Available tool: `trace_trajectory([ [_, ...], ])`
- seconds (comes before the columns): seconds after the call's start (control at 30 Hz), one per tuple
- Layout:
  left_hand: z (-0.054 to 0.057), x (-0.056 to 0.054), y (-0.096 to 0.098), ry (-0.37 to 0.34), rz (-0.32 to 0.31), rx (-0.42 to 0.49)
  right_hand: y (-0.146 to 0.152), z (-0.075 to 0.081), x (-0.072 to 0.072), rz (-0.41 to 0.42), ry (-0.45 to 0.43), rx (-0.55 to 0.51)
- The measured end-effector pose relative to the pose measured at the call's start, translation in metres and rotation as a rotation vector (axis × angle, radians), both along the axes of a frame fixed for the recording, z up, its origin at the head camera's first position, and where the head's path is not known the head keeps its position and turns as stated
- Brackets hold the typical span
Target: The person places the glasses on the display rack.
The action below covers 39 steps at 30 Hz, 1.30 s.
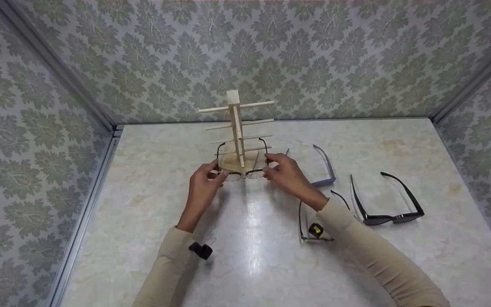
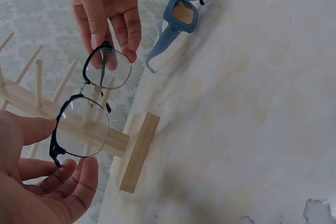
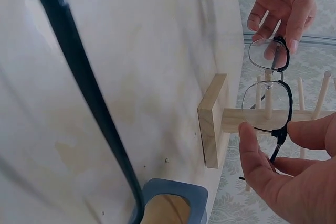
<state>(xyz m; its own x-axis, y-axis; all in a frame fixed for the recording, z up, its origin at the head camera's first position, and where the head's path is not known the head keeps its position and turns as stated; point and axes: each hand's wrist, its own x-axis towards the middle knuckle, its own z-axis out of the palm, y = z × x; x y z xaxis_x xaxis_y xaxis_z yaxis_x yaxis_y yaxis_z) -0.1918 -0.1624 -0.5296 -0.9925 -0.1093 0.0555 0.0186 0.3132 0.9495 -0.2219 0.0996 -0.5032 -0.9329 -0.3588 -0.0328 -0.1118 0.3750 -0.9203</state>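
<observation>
Glasses (image 1: 255, 173) | between left grip (image 1: 204, 183) and right grip (image 1: 287, 174) | pinched at ends

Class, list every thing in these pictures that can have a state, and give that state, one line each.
Clear glasses: temples open, held up by both hands
Left hand: pinching their left side
Right hand: pinching their right side
Wooden rack: upright, upper pegs bare
Purple-blue sunglasses: temples open, partly hidden
Thin-framed glasses: temples open, partly hidden
Black sunglasses: temples open

On pale marbled tbl (image 1: 151, 213): wooden stand (image 1: 238, 128); to R of stand, blue specs (image 1: 330, 181) nearest, then thin-framed pr (image 1: 309, 238), black sunglasses (image 1: 377, 220) furthest.
</observation>
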Motion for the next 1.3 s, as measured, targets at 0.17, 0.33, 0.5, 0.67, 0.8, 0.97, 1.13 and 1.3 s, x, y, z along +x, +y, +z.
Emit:
trace_trajectory([
  [0.17,-0.002,-0.001,0.004,-0.003,0.000,-0.016,0.002,-0.004,-0.002,-0.013,0.011,0.007],
  [0.33,-0.005,-0.003,0.005,-0.020,-0.004,-0.038,0.003,-0.008,-0.002,-0.024,0.015,0.002],
  [0.5,-0.006,-0.003,0.006,-0.024,0.002,-0.036,0.002,-0.009,-0.002,-0.020,0.017,0.013],
  [0.67,-0.008,-0.002,0.007,-0.008,0.001,-0.028,0.002,-0.010,-0.003,-0.019,0.018,0.018],
  [0.8,-0.010,-0.002,0.006,-0.002,-0.001,-0.012,0.002,-0.011,-0.005,-0.011,0.030,0.020],
  [0.97,-0.010,0.000,0.003,-0.004,0.000,-0.019,0.004,-0.010,-0.005,-0.020,0.078,0.048],
  [1.13,-0.010,0.011,-0.005,0.021,0.012,-0.044,0.017,-0.005,0.004,-0.023,0.103,0.037],
  [1.3,-0.008,0.028,-0.013,0.056,0.033,-0.073,0.032,0.000,0.014,-0.036,0.127,0.043],
])
